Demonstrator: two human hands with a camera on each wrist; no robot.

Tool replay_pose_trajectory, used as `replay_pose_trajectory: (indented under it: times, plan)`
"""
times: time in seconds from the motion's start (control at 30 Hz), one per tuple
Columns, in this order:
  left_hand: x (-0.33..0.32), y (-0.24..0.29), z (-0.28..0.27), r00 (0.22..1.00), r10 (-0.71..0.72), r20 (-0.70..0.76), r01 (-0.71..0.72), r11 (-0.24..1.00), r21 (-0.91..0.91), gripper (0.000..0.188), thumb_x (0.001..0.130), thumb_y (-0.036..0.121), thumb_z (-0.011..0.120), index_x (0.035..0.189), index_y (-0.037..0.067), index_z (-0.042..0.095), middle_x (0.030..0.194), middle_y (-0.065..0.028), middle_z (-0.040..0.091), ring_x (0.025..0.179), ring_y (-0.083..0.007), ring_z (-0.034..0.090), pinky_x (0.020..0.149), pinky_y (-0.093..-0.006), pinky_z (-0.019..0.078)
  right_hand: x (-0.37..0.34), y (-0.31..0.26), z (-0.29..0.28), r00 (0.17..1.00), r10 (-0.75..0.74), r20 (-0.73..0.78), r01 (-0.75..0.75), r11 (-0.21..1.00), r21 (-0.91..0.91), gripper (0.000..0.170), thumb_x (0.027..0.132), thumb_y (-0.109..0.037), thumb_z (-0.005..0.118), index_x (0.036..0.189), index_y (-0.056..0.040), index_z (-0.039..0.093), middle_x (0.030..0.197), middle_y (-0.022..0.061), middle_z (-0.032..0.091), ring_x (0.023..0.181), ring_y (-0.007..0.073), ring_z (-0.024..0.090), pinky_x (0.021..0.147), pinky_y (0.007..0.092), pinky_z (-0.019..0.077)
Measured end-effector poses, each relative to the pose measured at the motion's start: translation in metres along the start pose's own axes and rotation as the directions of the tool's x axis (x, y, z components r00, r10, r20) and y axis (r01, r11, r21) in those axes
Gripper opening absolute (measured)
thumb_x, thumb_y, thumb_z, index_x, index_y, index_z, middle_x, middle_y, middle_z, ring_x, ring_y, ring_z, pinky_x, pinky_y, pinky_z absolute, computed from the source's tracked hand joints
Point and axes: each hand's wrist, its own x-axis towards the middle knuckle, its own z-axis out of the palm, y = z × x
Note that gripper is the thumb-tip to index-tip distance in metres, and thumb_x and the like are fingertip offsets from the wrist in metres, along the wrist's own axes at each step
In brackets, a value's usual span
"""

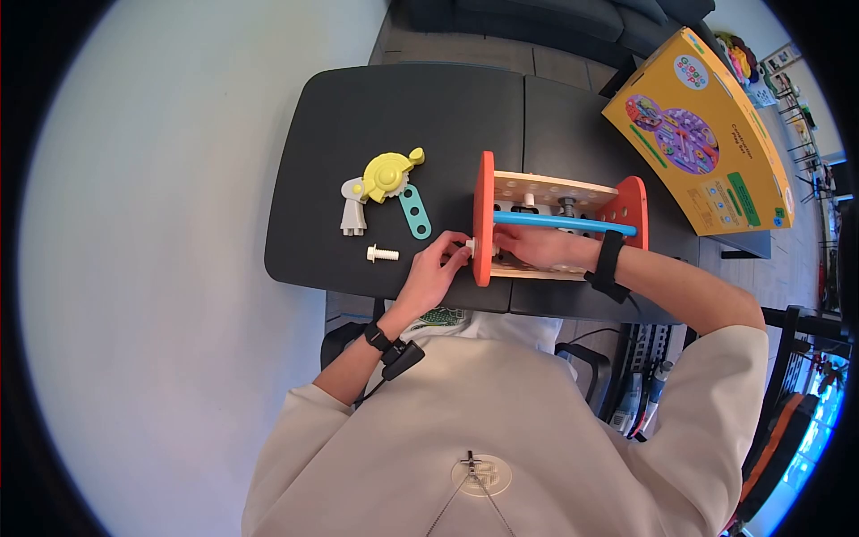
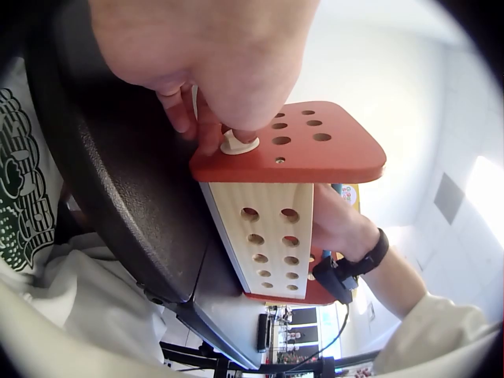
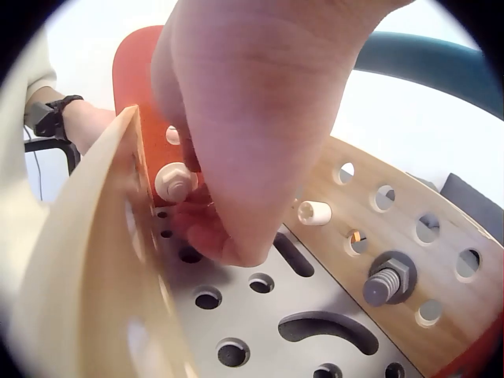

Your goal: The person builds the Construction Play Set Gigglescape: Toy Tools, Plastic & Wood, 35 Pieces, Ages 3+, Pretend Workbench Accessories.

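A wooden toy toolbox with red end panels (image 1: 484,219) stands on the table. At its left end my left hand (image 1: 431,273) pinches a white bolt head (image 2: 239,143) against the panel's outer face. Reaching inside the box from the other side, my right hand (image 1: 541,248) has its fingers curled at a white nut (image 3: 175,183) on the panel's inner face. The palm and wrist hide part of those fingers. A grey bolt with a nut (image 3: 383,285) and a white peg (image 3: 315,213) stick out of the wooden side wall.
Left of the box lie a white bolt (image 1: 383,254), a teal strip with holes (image 1: 415,212) and a yellow-and-grey toy saw (image 1: 386,177). A blue bar (image 1: 564,222) spans the box top. A large yellow carton (image 1: 702,143) stands at the back right.
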Motion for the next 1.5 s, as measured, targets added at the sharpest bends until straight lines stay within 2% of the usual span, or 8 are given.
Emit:
replay_pose_trajectory:
  times: [0.77,0.83,0.93,1.07,1.13,1.27,1.33,1.5]
  plan:
    - [0.001,-0.005,0.0,1.0,0.024,-0.011,-0.024,1.0,-0.009,0.024,0.109,0.014,0.062,0.129,0.0,0.064,0.101,-0.0133,0.076,0.093,-0.0163,0.071,0.088,-0.0329,0.0559,-0.013,-0.024,-0.009,1.0,0.006,0.025,-0.004,0.996,-0.087,0.034,0.105,-0.03,0.064,0.123,-0.002,0.067,0.105,0.0136,0.072,0.099,0.026,0.07,0.087,0.0407,0.0545]
    - [0.001,-0.004,0.0,1.0,0.008,-0.002,-0.008,1.0,-0.008,0.024,0.109,0.014,0.062,0.129,0.0,0.064,0.101,-0.0133,0.076,0.093,-0.0163,0.07,0.089,-0.0331,0.056,-0.014,-0.028,-0.011,0.998,-0.018,0.056,0.031,0.971,-0.237,0.035,0.108,-0.032,0.061,0.127,-0.0033,0.067,0.11,0.0143,0.074,0.103,0.0278,0.071,0.09,0.0418,0.0552]
    - [0.001,-0.002,0.0,1.0,-0.002,-0.001,0.002,1.0,-0.005,0.024,0.109,0.014,0.062,0.129,0.0,0.064,0.101,-0.0135,0.076,0.094,-0.017,0.071,0.089,-0.0336,0.0561,0.005,0.011,0.001,0.981,-0.193,0.029,0.195,0.974,-0.114,0.035,0.106,-0.031,0.064,0.126,-0.0022,0.066,0.11,0.0159,0.073,0.104,0.0295,0.071,0.092,0.0415,0.0554]
    - [0.002,-0.004,0.001,1.0,0.025,-0.006,-0.025,1.0,-0.005,0.025,0.109,0.015,0.063,0.129,0.0,0.063,0.102,-0.0136,0.076,0.096,-0.0176,0.072,0.09,-0.0341,0.0562,-0.016,-0.017,-0.01,0.992,-0.111,-0.054,0.107,0.991,-0.076,0.037,0.104,-0.029,0.067,0.126,-0.0001,0.065,0.109,0.0173,0.072,0.103,0.0298,0.071,0.093,0.0416,0.0552]
    - [0.001,-0.002,0.0,1.0,0.016,-0.005,-0.016,1.0,0.011,0.025,0.109,0.015,0.063,0.129,0.0,0.063,0.102,-0.014,0.076,0.097,-0.0186,0.073,0.09,-0.0344,0.0562,-0.023,-0.042,-0.013,0.999,0.029,0.027,-0.022,0.972,-0.233,0.03,0.107,-0.024,0.061,0.124,0.0007,0.065,0.109,0.0181,0.072,0.102,0.0299,0.071,0.091,0.0429,0.0548]
    - [0.001,-0.003,-0.001,1.0,0.03,-0.003,-0.03,0.999,0.015,0.025,0.11,0.016,0.062,0.129,0.0,0.063,0.102,-0.0143,0.076,0.095,-0.0191,0.072,0.089,-0.0343,0.0562,-0.021,-0.036,-0.011,0.999,0.0,0.042,0.009,0.979,-0.203,0.028,0.108,-0.024,0.059,0.119,0.0008,0.064,0.108,0.0179,0.072,0.102,0.0299,0.071,0.088,0.0445,0.0545]
    - [0.001,-0.003,0.0,1.0,0.018,-0.016,-0.018,1.0,0.006,0.025,0.11,0.016,0.062,0.13,0.001,0.063,0.101,-0.0142,0.076,0.093,-0.0193,0.071,0.087,-0.0341,0.0559,-0.009,-0.013,0.0,0.982,-0.175,-0.074,0.169,0.982,-0.088,0.028,0.106,-0.026,0.061,0.114,0.0007,0.064,0.105,0.0175,0.071,0.101,0.0302,0.071,0.085,0.0457,0.054]
    - [0.001,0.001,-0.001,1.0,-0.001,-0.015,0.002,1.0,0.015,0.025,0.11,0.015,0.062,0.13,0.001,0.063,0.101,-0.0138,0.076,0.091,-0.0181,0.071,0.086,-0.0334,0.0556,-0.014,-0.029,-0.008,0.998,-0.04,-0.045,0.032,0.986,-0.164,0.029,0.106,-0.026,0.061,0.116,0.0011,0.064,0.106,0.0195,0.072,0.101,0.0326,0.071,0.087,0.0453,0.0546]
